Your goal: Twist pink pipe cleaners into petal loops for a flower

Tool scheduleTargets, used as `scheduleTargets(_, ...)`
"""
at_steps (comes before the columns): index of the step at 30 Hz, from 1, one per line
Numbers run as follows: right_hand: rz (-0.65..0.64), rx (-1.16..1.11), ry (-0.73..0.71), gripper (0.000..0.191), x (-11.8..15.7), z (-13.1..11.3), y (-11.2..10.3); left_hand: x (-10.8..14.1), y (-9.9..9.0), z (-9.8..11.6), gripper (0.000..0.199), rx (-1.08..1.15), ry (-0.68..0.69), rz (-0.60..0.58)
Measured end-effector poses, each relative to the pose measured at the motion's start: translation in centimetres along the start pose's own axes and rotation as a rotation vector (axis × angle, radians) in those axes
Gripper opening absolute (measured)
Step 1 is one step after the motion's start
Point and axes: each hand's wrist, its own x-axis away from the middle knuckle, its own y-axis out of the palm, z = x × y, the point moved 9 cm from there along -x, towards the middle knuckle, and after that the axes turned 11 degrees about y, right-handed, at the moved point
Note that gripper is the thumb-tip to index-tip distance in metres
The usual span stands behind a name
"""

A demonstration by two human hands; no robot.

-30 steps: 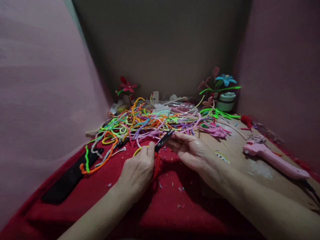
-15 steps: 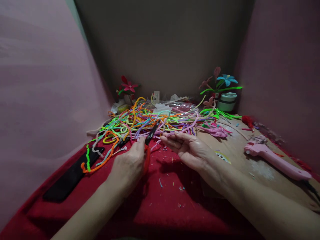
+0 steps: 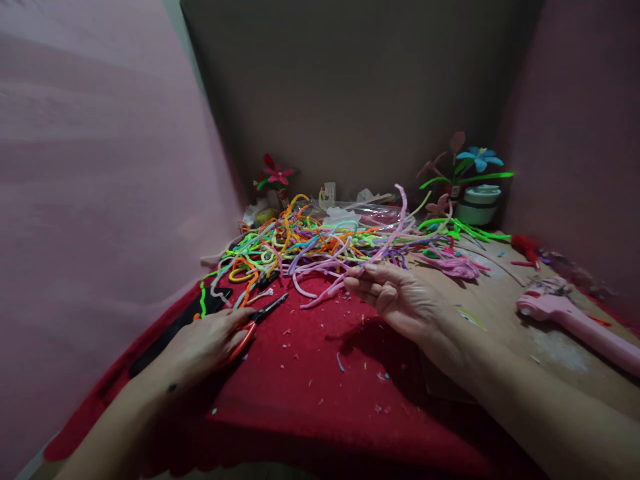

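My left hand is closed around the orange-red handles of a pair of scissors, low over the left of the red cloth, blades pointing away to the right. Pink pipe cleaners are pinched between the thumb and fingers of my right hand, palm turned up. Their ends stick out above and to the left of the fingers. Behind both hands lies a tangled heap of coloured pipe cleaners; where the pink ones overlap it, I cannot tell them all apart.
A black phone-like slab lies partly under my left arm. On the brown board at right rests a pink glue gun. Fuzzy flowers and a pale green pot stand at the back. Small clippings dot the red cloth.
My left hand has drawn the scissors back and left, away from my right hand. My right hand keeps its pinch, and a pink pipe cleaner now stands up above it. The view has shifted slightly left.
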Motion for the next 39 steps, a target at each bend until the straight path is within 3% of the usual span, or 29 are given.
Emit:
scheduleTargets(3, 0.015, 0.047, -0.013, 0.007, -0.1, -0.1, -0.2, -1.3, 0.7, -0.3, 0.043, -0.147, 0.019, -0.093)
scheduleTargets(5, 0.021, 0.077, -0.026, 0.009, -0.1, -0.3, -0.2, -2.4, -0.1, 0.4, 0.040, -0.193, 0.029, -0.041)
scheduleTargets(7, 0.008, 0.104, -0.037, 0.010, -0.1, -0.4, 0.0, -3.3, -1.5, 2.7, 0.036, -0.124, 0.086, 0.054)
scheduleTargets(9, -0.024, 0.122, -0.047, 0.011, 0.0, -0.4, 0.4, -4.1, -3.0, 6.3, 0.037, 0.102, 0.185, 0.142)
scheduleTargets(11, -0.069, 0.145, -0.053, 0.011, 0.1, -0.4, 0.9, -4.6, -3.3, 11.0, 0.034, 0.457, 0.321, 0.087)
scheduleTargets(13, -0.105, 0.168, -0.064, 0.011, 0.2, -0.4, 1.4, -5.2, -3.7, 14.7, 0.032, 0.736, 0.376, 0.059)
scheduleTargets(15, -0.106, 0.183, -0.088, 0.012, 0.3, -0.5, 1.5, -5.9, -3.6, 16.7, 0.027, 0.925, 0.332, 0.055)
scheduleTargets(18, -0.039, 0.190, -0.161, 0.014, 0.3, -1.3, 0.9, -7.1, -2.7, 17.2, 0.013, 1.032, 0.224, 0.054)
scheduleTargets(23, 0.093, 0.175, -0.279, 0.014, 0.5, -2.3, -0.3, -7.8, -1.0, 17.4, 0.028, 1.140, 0.189, -0.054)
scheduleTargets(31, 0.098, 0.030, -0.192, 0.011, -0.3, -2.4, -1.2, -7.4, 0.8, 17.9, 0.020, 1.245, 0.083, -0.138)
scheduleTargets(39, 0.253, -0.163, -0.306, 0.019, 0.5, -7.1, -3.8, -7.6, 1.5, 15.9, 0.020, 1.272, 0.060, -0.160)
